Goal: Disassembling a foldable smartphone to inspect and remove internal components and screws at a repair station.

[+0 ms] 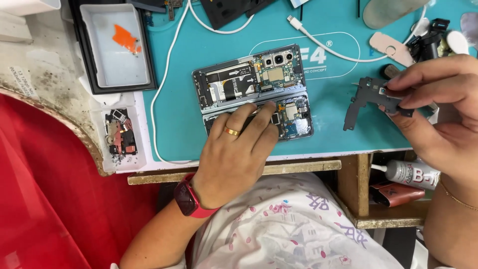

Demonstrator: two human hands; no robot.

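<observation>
Phone [253,97], opened flat with its back off, is lain near the front edge of the teal mat [179,119], boards and camera modules bared. It is pinned by the left hand [238,149], fingers spread flat on its lower half. A thin black bracket [366,99] is pinched by the right hand [438,107] over the mat's right edge. Both are judged light, stiff and fragile; edges are best gripped.

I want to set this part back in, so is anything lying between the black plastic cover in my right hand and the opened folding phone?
Nothing visible: only bare teal mat separates the black plastic cover from the opened folding phone.
</observation>
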